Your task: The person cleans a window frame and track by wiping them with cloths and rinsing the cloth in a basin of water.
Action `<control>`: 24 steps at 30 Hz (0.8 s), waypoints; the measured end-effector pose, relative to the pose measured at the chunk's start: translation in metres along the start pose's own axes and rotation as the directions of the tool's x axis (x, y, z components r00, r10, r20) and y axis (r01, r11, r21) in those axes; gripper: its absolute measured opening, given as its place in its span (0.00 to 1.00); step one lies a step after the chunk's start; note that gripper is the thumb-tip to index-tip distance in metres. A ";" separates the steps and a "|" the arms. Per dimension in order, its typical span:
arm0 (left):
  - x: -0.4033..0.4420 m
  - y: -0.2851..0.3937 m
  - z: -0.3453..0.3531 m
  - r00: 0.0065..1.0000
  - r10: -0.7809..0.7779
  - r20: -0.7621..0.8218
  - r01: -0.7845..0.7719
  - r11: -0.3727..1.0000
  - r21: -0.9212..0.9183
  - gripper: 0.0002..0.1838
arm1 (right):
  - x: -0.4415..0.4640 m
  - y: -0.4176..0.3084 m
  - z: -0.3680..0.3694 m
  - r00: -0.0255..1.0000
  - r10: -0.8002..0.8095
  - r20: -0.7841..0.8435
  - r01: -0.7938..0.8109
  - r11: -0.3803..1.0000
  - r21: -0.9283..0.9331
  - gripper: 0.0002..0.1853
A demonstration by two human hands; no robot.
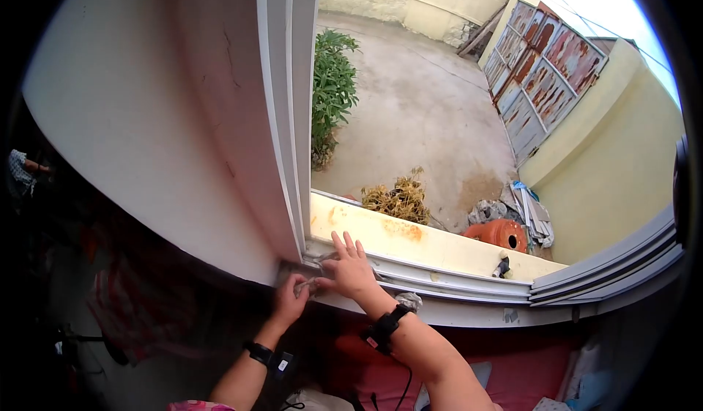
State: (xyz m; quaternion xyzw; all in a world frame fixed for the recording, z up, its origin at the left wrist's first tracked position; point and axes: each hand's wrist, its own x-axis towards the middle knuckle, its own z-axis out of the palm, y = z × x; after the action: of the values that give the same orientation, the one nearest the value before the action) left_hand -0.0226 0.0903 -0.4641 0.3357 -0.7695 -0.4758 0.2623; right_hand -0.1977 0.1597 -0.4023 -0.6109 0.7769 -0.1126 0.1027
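Note:
At the left corner of the window sill, my left hand (291,302) is closed, its fingertips gripping a crumpled greyish rag (303,287). My right hand (353,270) is just beside it, over the window track (417,273). Its thumb and index finger close on the rag's other side, while the remaining fingers stretch out toward the glass side. Part of the rag lies under the hands, so its full shape is hidden. Both wrists wear black bands with small devices.
A white window frame (287,103) rises on the left beside a wall (146,118). A crumpled wad (408,301) sits on the inner sill. Outside are a yellow ledge (439,242), dried plants (400,200), an orange container (496,234) and a rusty gate (545,70). Red fabric (505,360) lies below.

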 end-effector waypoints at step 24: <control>0.002 -0.010 -0.001 0.999 0.024 0.026 -0.023 0.999 -0.037 0.11 | 0.015 -0.013 0.003 0.993 0.067 0.095 -0.073 0.996 0.056 0.23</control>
State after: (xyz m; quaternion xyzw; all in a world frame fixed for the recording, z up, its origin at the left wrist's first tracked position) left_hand -0.0200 0.0849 -0.4725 0.3156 -0.7679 -0.4911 0.2637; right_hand -0.1883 0.1418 -0.4021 -0.5846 0.7885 -0.1037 0.1607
